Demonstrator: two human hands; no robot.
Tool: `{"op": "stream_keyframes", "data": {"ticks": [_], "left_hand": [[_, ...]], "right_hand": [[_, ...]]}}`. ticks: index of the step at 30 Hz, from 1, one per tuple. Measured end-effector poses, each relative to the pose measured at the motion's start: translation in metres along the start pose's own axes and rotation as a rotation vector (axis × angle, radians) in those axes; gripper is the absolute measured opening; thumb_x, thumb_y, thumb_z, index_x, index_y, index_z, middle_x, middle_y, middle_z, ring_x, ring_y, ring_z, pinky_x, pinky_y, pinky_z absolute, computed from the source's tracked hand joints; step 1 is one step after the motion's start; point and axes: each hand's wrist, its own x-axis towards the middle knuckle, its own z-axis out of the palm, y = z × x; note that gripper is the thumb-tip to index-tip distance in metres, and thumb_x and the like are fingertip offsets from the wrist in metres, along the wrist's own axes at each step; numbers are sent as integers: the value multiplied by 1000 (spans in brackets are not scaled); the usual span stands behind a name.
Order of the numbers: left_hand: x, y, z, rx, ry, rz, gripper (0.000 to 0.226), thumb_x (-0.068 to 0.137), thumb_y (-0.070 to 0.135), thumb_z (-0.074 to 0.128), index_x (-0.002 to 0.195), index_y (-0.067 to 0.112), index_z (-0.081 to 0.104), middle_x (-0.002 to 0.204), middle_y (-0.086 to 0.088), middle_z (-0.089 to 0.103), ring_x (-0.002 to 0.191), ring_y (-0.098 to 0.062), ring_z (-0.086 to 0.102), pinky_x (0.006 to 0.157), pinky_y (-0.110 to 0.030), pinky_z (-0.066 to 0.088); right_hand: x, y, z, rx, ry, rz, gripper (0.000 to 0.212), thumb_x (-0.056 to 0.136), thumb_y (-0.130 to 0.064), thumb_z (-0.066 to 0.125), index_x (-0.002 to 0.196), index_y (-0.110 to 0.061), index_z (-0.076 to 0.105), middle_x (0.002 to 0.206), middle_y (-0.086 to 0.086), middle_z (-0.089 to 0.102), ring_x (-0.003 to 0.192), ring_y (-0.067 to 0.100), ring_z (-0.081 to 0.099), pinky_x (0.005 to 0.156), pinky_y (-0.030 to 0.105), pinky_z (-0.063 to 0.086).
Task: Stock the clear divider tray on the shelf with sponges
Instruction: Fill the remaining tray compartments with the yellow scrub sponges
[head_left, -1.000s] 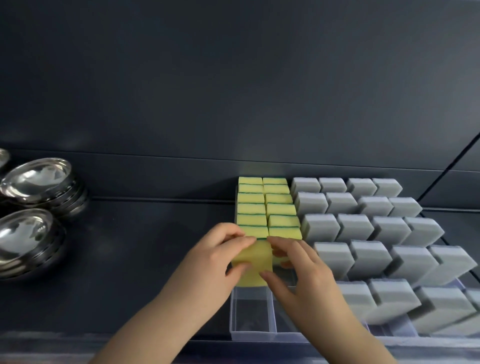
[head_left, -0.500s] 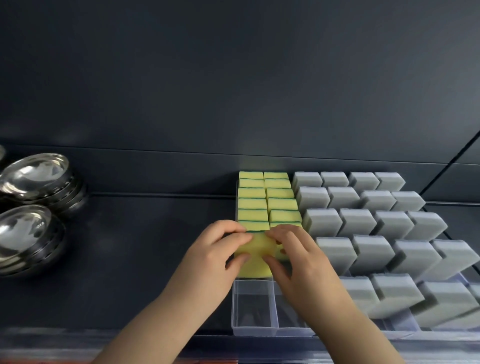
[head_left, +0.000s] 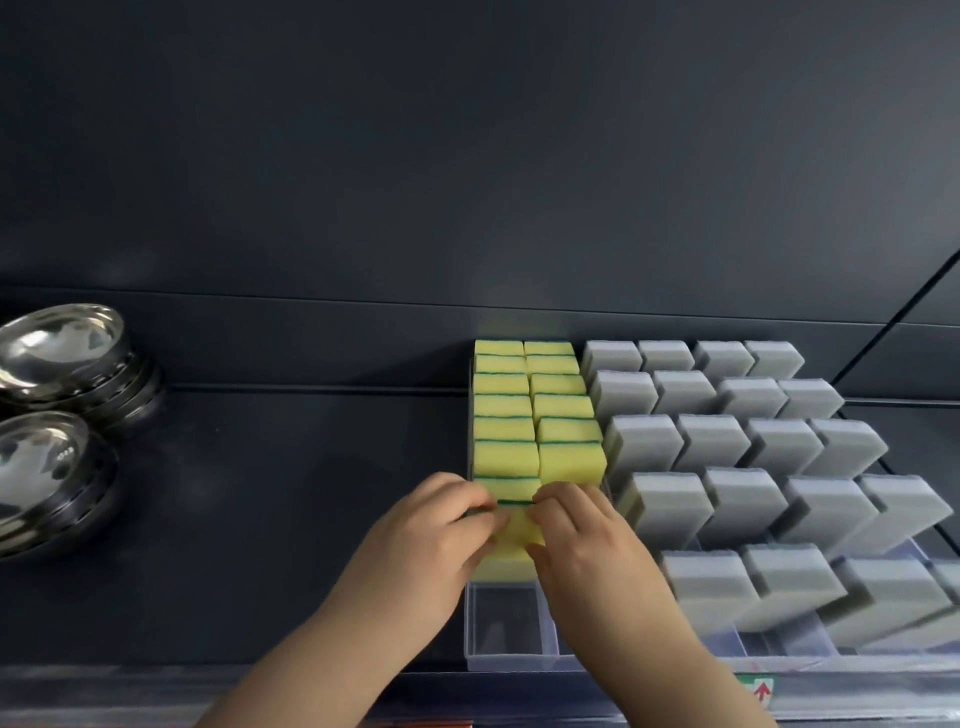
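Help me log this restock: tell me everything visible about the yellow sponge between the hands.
The yellow sponge is a foam block, standing on edge at the front of the left yellow row in the clear divider tray. A green line runs where it meets the sponge behind. The left hand and right hand pinch its upper part; its front face shows between them.

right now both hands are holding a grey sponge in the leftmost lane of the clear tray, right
No: the head view shows a yellow sponge, not grey. The left hand and right hand hold it in the leftmost lane of the clear tray.
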Motion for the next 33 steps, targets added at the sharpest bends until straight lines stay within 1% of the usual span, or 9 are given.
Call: {"op": "stream_keyframes", "data": {"ticks": [4, 10, 16, 19, 22, 25, 28, 30, 33], "left_hand": [[-4, -2, 10, 7, 4, -10, 27, 71, 4, 77, 97, 9, 72, 91, 1, 64, 87, -17, 57, 61, -33, 53], [-6, -4, 7, 45, 29, -27, 24, 76, 11, 72, 100, 10, 71, 97, -2, 63, 91, -20, 59, 71, -35, 52], [-5, -9, 4, -16, -19, -46, 26, 74, 13, 74, 100, 12, 70, 97, 0, 62, 89, -18, 60, 68, -35, 53], [-1, -8, -5, -39, -39, -38, 23, 81, 22, 65, 101, 14, 70, 97, 3, 62, 89, -15, 59, 68, -32, 54], [4, -3, -16, -45, -25, -63, 32, 87, 32, 48, 104, 15, 69, 97, 6, 63, 88, -11, 58, 69, -29, 54], [8, 8, -27, -44, 8, -115, 39, 87, 35, 46, 113, 16, 66, 102, 5, 62, 92, -10, 58, 75, -29, 54], [15, 33, -33, -22, 40, -127, 42, 87, 38, 44, 119, 18, 62, 107, 4, 63, 97, -10, 58, 81, -25, 50], [22, 58, -33, 10, 47, -105, 43, 87, 38, 43, 120, 18, 61, 109, 5, 63, 98, -8, 56, 83, -22, 46], [32, 107, -18, 30, 49, -52, 43, 88, 37, 42, 122, 19, 59, 111, 5, 63, 102, -8, 55, 86, -22, 44]], "right_hand": [[-4, -2, 4, -8, -26, 31, 42, 44, 6, 78, 82, -7, 66, 85, 6, 63, 70, 24, 60, 57, 33, 55], [-1, -12, -2, -8, -109, 34, 58, 52, -11, 86, 105, -8, 65, 106, 6, 66, 95, 24, 64, 77, 34, 56], [4, -14, -4, 24, -170, 55, 57, 52, -16, 88, 105, -8, 66, 106, 6, 66, 99, 23, 65, 81, 35, 56], [7, -11, -11, 39, -181, 61, 53, 57, -20, 86, 104, -9, 67, 105, 6, 67, 96, 22, 66, 78, 36, 57], [12, -4, -25, 54, -143, 59, 43, 68, -25, 75, 107, -8, 66, 108, 8, 66, 96, 25, 65, 79, 35, 56], [12, 7, -50, 99, -86, 98, 43, 73, -29, 64, 111, -9, 64, 114, 5, 65, 102, 24, 63, 84, 32, 50], [-3, 27, -80, 183, -41, 165, 43, 85, -30, 64, 124, -13, 57, 128, 0, 56, 117, 19, 53, 96, 27, 40], [-23, 45, -102, 212, -17, 213, 45, 86, -31, 63, 128, -18, 53, 132, -8, 50, 121, 11, 47, 98, 19, 33], [-69, 71, -135, 244, -16, 315, 48, 86, -33, 59, 132, -26, 48, 129, -22, 39, 119, -3, 38, 99, 14, 28]]}}
